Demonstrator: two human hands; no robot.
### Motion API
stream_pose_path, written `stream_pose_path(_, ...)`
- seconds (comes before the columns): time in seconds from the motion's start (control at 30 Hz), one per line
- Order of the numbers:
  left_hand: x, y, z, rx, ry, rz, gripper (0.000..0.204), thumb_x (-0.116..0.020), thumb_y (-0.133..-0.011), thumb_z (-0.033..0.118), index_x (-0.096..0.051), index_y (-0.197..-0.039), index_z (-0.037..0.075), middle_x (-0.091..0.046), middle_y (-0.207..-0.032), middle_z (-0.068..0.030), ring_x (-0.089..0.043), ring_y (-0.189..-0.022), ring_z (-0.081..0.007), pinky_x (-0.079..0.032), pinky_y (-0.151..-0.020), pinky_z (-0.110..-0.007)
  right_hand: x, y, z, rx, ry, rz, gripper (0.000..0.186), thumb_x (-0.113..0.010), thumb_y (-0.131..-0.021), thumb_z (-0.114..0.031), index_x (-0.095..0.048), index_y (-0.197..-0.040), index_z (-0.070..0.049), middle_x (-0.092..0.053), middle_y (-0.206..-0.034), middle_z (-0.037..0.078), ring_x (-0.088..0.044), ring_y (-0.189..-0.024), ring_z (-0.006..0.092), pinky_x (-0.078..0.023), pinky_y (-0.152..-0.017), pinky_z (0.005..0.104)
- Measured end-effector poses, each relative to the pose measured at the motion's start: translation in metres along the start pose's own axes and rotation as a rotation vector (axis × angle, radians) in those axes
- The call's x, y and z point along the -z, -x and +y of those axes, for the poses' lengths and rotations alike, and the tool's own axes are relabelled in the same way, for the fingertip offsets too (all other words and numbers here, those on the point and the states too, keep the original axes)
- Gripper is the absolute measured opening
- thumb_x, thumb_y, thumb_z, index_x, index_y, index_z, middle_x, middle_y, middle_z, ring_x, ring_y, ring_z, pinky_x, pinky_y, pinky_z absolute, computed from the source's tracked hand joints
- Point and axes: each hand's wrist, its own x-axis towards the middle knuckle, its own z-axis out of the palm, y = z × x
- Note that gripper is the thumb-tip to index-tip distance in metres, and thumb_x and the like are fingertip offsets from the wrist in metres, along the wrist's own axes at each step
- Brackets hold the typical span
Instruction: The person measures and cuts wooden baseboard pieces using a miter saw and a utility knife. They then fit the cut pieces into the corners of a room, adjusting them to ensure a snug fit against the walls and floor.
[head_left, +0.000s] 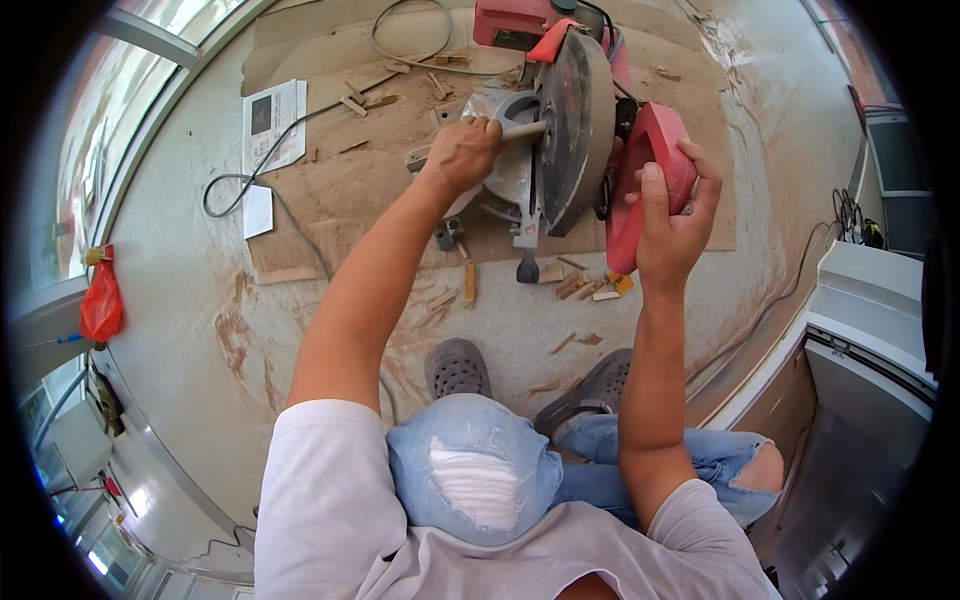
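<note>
A miter saw with a red body [515, 25] and a dark round blade guard [578, 130] stands on the floor in front of me. My right hand [672, 215] is closed round its red handle [660, 128], the thumb lying along the near side. My left hand [463, 155] grips a pale wooden strip [524, 131], whose end reaches the left side of the guard. The strip lies over the saw's grey round table [512, 178]. Behind the guard, the blade's edge and its contact with the wood are hidden.
Brown cardboard [300, 225] lies under the saw, with wood offcuts [575, 287] scattered about. A grey cable [265, 160] loops past a printed sheet [275, 125] at left. My shoes [458, 370] are close by. A red bag [101, 300] hangs at far left; a white cabinet [870, 290] stands at right.
</note>
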Motion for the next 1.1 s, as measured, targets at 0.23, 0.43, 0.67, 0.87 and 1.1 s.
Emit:
stream_pose_path(0.23,0.0,-0.003,0.005,0.027,-0.024,-0.011,0.021,-0.065,-0.088,0.023,-0.061,-0.093,0.004,-0.067,-0.095,-0.0146,-0.065,-0.094,-0.0324,-0.053,-0.079,-0.043,0.009,0.013,0.032,0.206,0.218,0.046,0.04,-0.07,-0.093,-0.014,-0.053,-0.128,-0.004,-0.058,-0.128,0.011,-0.055,-0.119,0.0233,-0.041,-0.105,0.0362)
stream_pose_path(0.43,-0.002,-0.006,0.004,0.002,-0.021,-0.002,0.023,-0.065,-0.089,0.025,-0.059,-0.093,0.003,-0.067,-0.094,-0.0153,-0.065,-0.093,-0.0332,-0.053,-0.079,-0.044,0.01,0.005,0.021,0.198,0.22,0.042,0.042,-0.07,-0.093,-0.015,-0.054,-0.129,-0.005,-0.06,-0.124,0.01,-0.063,-0.101,0.0201,-0.05,-0.091,0.0337)
stream_pose_path(0.67,0.001,0.0,-0.002,0.036,0.002,-0.025,0.026,-0.066,-0.09,0.026,-0.057,-0.095,0.002,-0.066,-0.095,-0.0163,-0.064,-0.094,-0.0351,-0.052,-0.081,-0.044,-0.015,-0.139,-0.073,0.012,0.169,-0.165,0.038,-0.067,-0.092,-0.025,-0.057,-0.119,0.0,-0.068,-0.092,0.011,-0.065,-0.071,0.0187,-0.055,-0.062,0.031)
stream_pose_path(0.87,0.003,-0.008,0.008,0.023,0.009,-0.036,0.026,-0.067,-0.089,0.024,-0.057,-0.096,0.001,-0.066,-0.098,-0.0172,-0.064,-0.096,-0.0362,-0.052,-0.083,-0.045,-0.026,-0.265,-0.079,-0.109,0.063,-0.355,0.029,-0.063,-0.094,-0.027,-0.06,-0.102,0.001,-0.063,-0.08,0.013,-0.063,-0.059,0.022,-0.055,-0.048,0.0338)
stream_pose_path(1.1,0.006,-0.011,0.01,0.022,0.005,-0.052,0.025,-0.067,-0.089,0.023,-0.057,-0.097,0.002,-0.066,-0.099,-0.0173,-0.063,-0.098,-0.0372,-0.052,-0.082,-0.046,-0.021,-0.306,-0.052,-0.184,-0.148,-0.483,0.036,-0.061,-0.097,-0.034,-0.064,-0.095,0.001,-0.065,-0.079,0.014,-0.064,-0.058,0.0242,-0.055,-0.05,0.0363)
